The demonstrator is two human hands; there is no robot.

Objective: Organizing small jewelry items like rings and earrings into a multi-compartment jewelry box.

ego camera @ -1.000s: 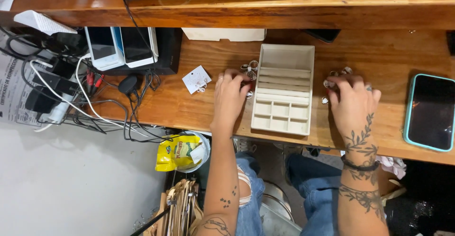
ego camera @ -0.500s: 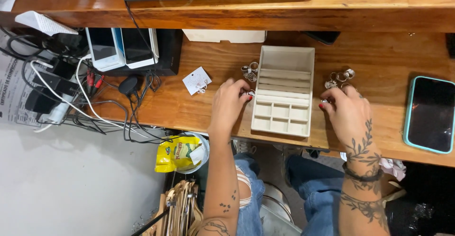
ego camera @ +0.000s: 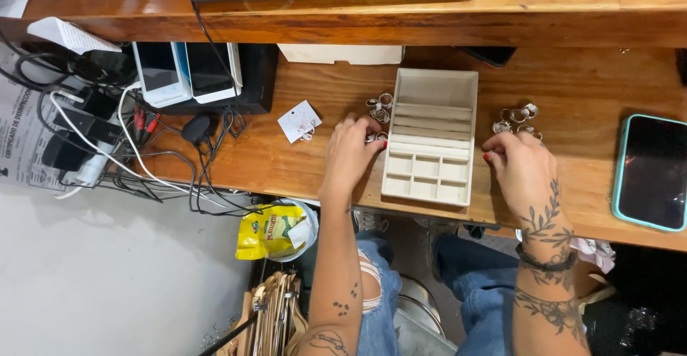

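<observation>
Left hand (ego camera: 351, 152): palm down on the wooden surface (ego camera: 587, 77), forearm reaching up from the lower edge of the view. Fingers (ego camera: 373, 143) curled and drawn together, tips touching small silver rings just beside the left wall of the tray; whether a ring is actually pinched cannot be told.

Right hand (ego camera: 524, 168): palm down, tattooed wrist with a dark band, forearm angled in from below right. Fingers (ego camera: 495, 154) bent and close together, tips at the edge of a cluster of silver rings (ego camera: 517, 117) lying just right of the tray; a firm grip cannot be confirmed.

Jewellery tray (ego camera: 431, 135): one, cream, rectangular, lying flat between the two hands, with slotted rows above and small square compartments below.

Second ring cluster (ego camera: 379, 105): several silver rings at the tray's upper left corner; exact number too small to tell.

Earring card (ego camera: 300, 121): one, white, lying tilted left of the left hand.

Phones: one in a teal case (ego camera: 650, 171) at far right, well apart from the right hand; two (ego camera: 184, 71) standing side by side at upper left, near a tangle of cables (ego camera: 122, 141).
</observation>
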